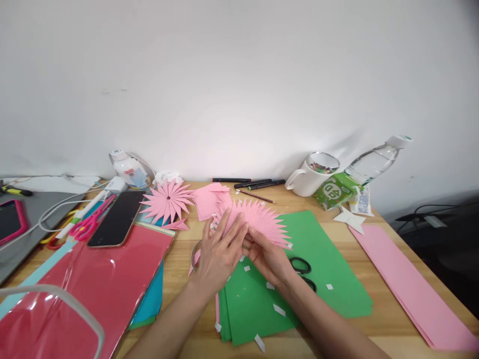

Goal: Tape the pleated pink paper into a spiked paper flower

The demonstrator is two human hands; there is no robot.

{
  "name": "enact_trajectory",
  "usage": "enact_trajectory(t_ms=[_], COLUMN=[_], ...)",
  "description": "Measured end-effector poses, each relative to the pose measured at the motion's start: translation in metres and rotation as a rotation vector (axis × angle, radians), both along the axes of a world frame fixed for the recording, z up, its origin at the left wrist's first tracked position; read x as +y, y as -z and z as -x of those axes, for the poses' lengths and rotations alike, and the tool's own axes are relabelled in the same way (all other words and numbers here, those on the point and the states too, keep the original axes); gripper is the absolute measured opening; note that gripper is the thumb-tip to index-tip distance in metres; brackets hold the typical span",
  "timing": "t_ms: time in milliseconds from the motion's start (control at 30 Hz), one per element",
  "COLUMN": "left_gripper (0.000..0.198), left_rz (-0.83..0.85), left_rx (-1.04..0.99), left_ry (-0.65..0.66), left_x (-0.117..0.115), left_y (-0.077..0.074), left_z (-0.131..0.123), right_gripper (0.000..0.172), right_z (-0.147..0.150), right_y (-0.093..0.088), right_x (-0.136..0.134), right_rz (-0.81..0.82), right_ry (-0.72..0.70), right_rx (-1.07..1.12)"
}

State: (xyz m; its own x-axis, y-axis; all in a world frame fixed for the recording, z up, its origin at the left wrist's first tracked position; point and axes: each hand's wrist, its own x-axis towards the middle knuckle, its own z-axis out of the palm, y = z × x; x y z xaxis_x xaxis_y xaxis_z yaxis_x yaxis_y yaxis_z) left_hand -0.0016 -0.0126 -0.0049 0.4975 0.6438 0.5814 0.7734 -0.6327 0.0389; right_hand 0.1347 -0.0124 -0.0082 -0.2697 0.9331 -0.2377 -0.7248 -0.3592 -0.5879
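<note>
A pink folded-paper flower (262, 222) with many pointed petals is held above a stack of green paper (318, 254). My left hand (222, 252) lies over its near left side, fingers stretched across the folds and thumb mostly hidden. At the near edge, my right hand (269, 257) grips the flower between thumb and fingers, close to the left fingertips. Black-handled scissors (301, 267) lie on the green paper behind my right wrist, partly covered. Small white paper scraps (279, 310) are scattered around. Partly behind my left hand is a roll of tape (194, 257).
Another pink paper flower (168, 198) lies behind left, beside pink sheets (209, 199). A phone (118, 219) and pink scissors (92, 219) rest near red packaged paper (112, 269). Pens (258, 183), a white mug (312, 174), a leaning bottle (377, 159) and pink strips (407, 284) are farther out.
</note>
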Motion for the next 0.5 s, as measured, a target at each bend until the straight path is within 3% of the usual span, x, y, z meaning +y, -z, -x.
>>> enact_trajectory(t_ms=[367, 500], left_gripper=[0.037, 0.048], left_rz=[-0.009, 0.014], left_rx=[-0.031, -0.099], left_ry=[0.007, -0.021], left_x=[-0.0006, -0.0031], left_y=[0.001, 0.0009], left_z=[-0.0038, -0.0069], right_gripper=[0.032, 0.026], right_z=[0.0014, 0.0019], right_y=[0.0043, 0.0035], right_x=[-0.0005, -0.0011], right_rz=[0.08, 0.062], right_ry=[0.058, 0.089], right_rx=[-0.015, -0.056])
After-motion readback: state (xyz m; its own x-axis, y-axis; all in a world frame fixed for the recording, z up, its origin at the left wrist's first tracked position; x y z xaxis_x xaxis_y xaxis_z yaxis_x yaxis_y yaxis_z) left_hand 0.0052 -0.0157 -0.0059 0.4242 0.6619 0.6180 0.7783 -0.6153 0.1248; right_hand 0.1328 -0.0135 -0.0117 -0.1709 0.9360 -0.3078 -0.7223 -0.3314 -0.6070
